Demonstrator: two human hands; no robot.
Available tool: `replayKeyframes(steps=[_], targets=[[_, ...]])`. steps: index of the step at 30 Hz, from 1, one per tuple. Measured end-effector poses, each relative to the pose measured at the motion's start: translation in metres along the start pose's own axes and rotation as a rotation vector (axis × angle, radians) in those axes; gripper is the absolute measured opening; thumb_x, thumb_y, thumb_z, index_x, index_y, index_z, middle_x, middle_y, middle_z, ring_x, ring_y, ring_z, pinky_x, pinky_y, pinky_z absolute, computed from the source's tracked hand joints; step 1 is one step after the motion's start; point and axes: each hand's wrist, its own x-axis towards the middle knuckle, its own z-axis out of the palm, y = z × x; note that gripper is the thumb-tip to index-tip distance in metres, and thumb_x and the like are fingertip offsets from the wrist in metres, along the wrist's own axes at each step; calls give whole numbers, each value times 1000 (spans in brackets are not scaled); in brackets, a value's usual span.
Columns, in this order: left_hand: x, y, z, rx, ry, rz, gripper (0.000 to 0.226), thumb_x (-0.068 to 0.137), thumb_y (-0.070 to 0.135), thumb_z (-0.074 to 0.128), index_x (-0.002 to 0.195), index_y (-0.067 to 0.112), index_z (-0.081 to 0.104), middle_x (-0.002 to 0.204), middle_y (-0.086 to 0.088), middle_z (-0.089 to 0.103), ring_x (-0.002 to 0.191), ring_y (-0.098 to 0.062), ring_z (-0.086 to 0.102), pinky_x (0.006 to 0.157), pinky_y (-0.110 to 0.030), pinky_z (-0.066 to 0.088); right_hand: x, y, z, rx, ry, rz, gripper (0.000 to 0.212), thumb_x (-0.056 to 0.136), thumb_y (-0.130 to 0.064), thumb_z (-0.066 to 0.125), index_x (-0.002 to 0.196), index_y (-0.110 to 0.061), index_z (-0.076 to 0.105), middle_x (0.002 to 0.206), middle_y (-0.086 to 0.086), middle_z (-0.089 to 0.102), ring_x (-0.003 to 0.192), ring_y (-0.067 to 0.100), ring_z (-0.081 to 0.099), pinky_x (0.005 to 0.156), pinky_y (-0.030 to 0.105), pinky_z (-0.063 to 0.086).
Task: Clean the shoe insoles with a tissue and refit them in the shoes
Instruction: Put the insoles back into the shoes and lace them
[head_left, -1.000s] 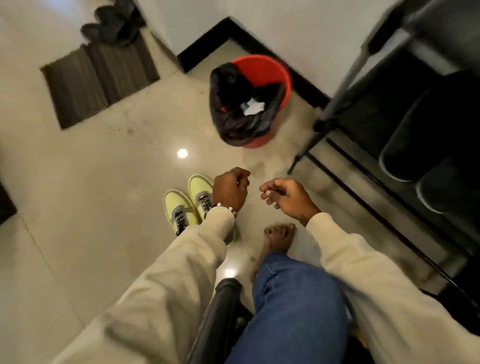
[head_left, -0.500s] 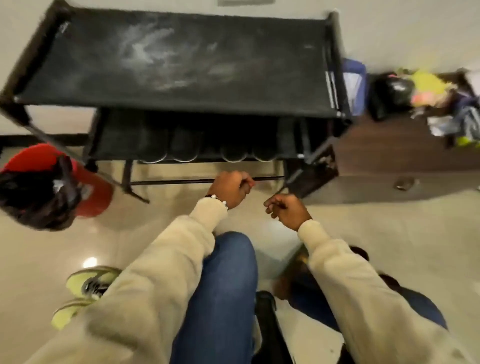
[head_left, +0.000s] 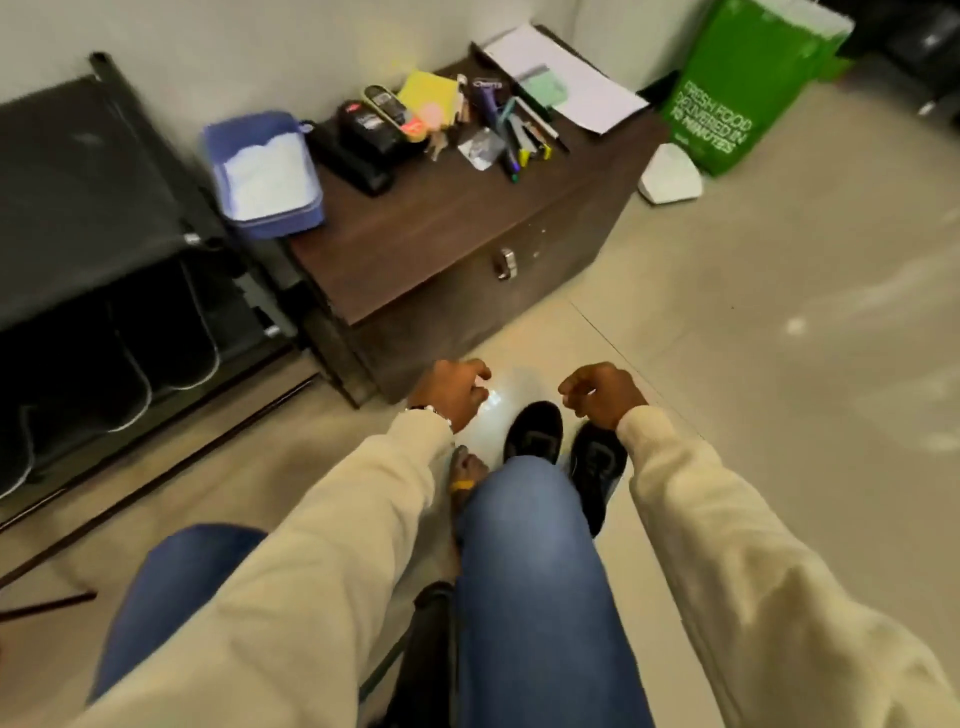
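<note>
Two black shoes stand side by side on the tiled floor just past my right knee, the left shoe and the right shoe, each partly hidden by my leg and sleeve. My left hand hovers to the left of them with loosely curled fingers, holding nothing. My right hand hangs above the right shoe, also loosely curled, with nothing in it. A blue tissue box with white tissue showing sits on the left end of a dark wooden cabinet. No insole is visible.
A black shoe rack stands left of the cabinet. Pens, papers and small items clutter the cabinet's back. A green bag and a white object sit on the floor to the right. My bare foot rests beside the shoes.
My view has swung right, from the yellow shoes and red bin past the shoe rack to the cabinet and black shoes. Both hands stayed in front of me, holding nothing.
</note>
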Motion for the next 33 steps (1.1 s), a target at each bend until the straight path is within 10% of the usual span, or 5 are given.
replayKeyframes(steps=[12,22,27,33], targets=[[65,-38,183,266,-468,285,44,88,42,54,129,31,45,125,-1,49,117,-28,47,90,-45,45,30,178,154,-99,-20,473,25,82,-22,67,104,-11,63,115,15,58,104,36,54,85,38,47],[62,-36,272,976,-745,1059,63,90,65,38,122,16,62,127,-2,59,135,-29,31,108,-57,17,32,207,215,-520,-142,394,53,83,-43,64,127,-19,48,127,1,54,128,24,35,103,60,21],[60,-42,266,1067,-745,1042,32,98,36,42,116,20,65,117,0,66,136,-28,30,112,-59,12,31,198,215,-493,-92,437,26,82,-1,54,106,-11,52,102,9,62,105,29,54,101,57,29],[52,-18,228,828,-679,768,35,95,25,47,126,9,50,119,-10,61,124,-33,47,112,-56,14,31,183,193,-373,-20,346,30,92,-21,55,114,-2,49,110,19,58,107,36,53,86,46,48]])
